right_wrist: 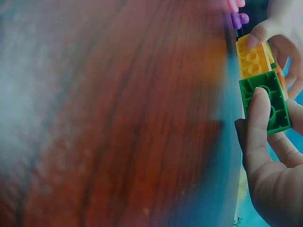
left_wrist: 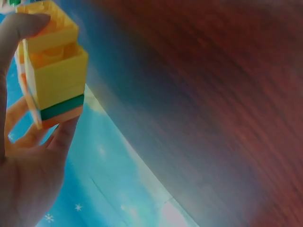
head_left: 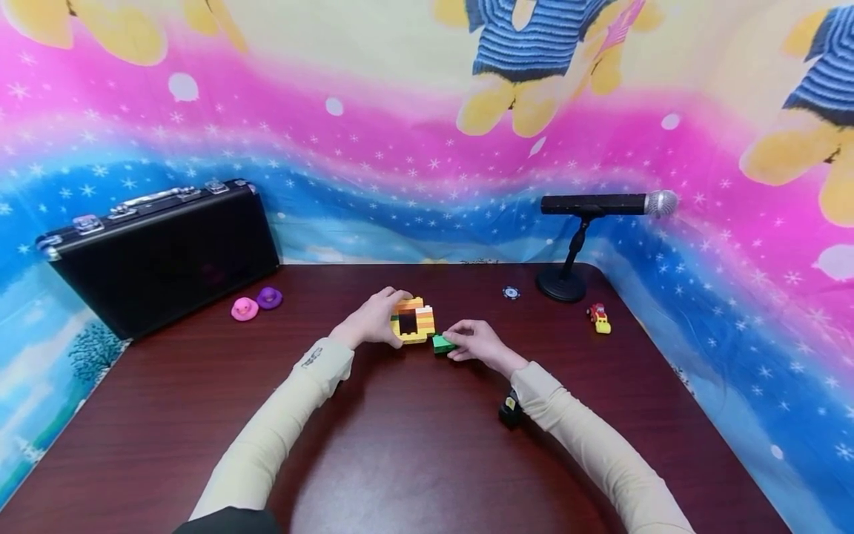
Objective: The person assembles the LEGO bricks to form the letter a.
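Note:
A small block build [head_left: 414, 320] of yellow and orange bricks with a dark opening stands on the dark wooden table [head_left: 400, 445]. My left hand [head_left: 373, 320] grips it from the left, fingers curled round it; the left wrist view shows the build [left_wrist: 54, 66] with a green layer, pinched between thumb and fingers. My right hand [head_left: 475, 343] pinches a green brick [head_left: 442, 343] just right of the build. In the right wrist view the green brick [right_wrist: 270, 101] shows its hollow underside, next to the yellow and orange build [right_wrist: 253, 56].
A black case [head_left: 160, 256] stands at the back left, with a pink toy [head_left: 244, 309] and a purple toy [head_left: 270, 298] beside it. A microphone on a stand [head_left: 580, 245], a poker chip [head_left: 511, 292] and a small toy car [head_left: 599, 318] sit at the back right.

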`<state>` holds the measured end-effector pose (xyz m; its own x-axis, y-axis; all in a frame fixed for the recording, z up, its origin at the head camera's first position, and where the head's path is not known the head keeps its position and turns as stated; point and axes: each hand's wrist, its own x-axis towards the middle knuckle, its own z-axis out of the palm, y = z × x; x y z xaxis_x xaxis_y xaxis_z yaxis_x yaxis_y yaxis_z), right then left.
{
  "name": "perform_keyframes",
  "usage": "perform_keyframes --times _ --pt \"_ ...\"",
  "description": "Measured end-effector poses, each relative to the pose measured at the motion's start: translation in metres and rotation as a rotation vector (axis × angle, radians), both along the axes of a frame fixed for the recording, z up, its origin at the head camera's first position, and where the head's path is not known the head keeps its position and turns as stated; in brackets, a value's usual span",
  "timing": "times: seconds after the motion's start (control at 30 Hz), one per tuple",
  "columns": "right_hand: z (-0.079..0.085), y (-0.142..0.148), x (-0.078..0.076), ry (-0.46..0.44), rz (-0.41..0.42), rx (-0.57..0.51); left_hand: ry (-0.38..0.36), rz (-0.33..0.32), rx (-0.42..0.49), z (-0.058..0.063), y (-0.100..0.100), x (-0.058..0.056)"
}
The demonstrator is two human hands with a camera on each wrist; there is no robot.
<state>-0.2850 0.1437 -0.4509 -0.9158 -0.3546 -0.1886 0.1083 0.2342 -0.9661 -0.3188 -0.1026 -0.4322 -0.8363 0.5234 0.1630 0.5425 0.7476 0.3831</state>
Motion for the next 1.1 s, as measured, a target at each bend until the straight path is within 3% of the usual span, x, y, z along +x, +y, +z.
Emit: perform_keyframes --times 0.27,0.7,1.1 --pt "-0.003 -0.003 0.002 -0.03 -0.029 0.012 -0.155 -0.006 -0.066 0.001 0.001 -0.005" --pt "0.001 -0.012 0.01 -0.018 -0.144 0.069 -0.216 -0.009 -0.085 0.004 0.004 -0.006" --pt "0.002 -0.017 0.013 0.076 -0.152 0.13 -0.234 -0.027 -0.066 0.001 0.002 -0.011"
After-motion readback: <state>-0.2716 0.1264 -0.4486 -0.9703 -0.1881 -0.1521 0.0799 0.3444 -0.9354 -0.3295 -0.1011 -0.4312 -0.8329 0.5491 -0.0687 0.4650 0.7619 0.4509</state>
